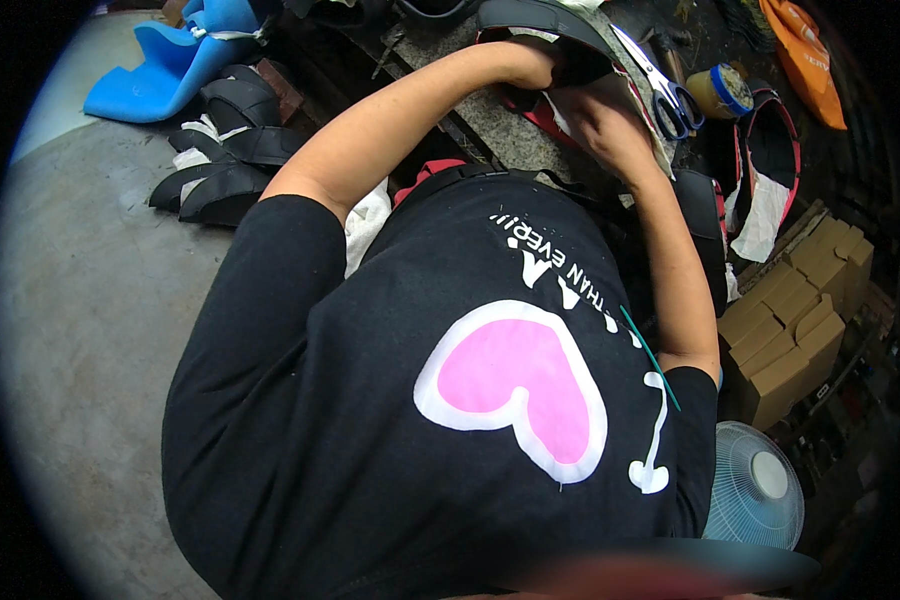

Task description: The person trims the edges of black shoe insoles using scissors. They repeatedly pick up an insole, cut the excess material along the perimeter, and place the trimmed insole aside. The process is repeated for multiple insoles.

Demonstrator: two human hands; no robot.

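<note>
View: single head camera, looking down past the person's chest toward a cluttered work area.
Person: wears a black T-shirt [350, 420] with a white-edged pink heart and white lettering; a thin teal strip [650, 358] lies across the shirt, near the right sleeve.
Black curved piece: at the top, just right of centre, over the bench [510, 135]; it arches like a band, with red and white material along its inner side.
Left hand [533, 65]: reaches up to the piece, its fingers passing into the shadow beneath the arch.
Right hand [605, 125]: just beside and below the left one, back of the hand showing, fingers running in under the piece against its pale lining.
Grip: fingertips of both hands are hidden, so I cannot tell whether either is clenched on the piece or released.
Bench: speckled grey, partly covered.
Right of the hands: blue-handled scissors [675, 108], blades pointing away; a yellowish jar [710, 92] with a blue rim; an orange item [805, 60]; another black and red piece [792, 165] with white lining.
Lower right: brown cardboard boxes [795, 320] and a fan [755, 480].
Upper left: stacked black pieces [240, 150] near a bright blue sheet [160, 75], above grey floor [90, 350].
</note>
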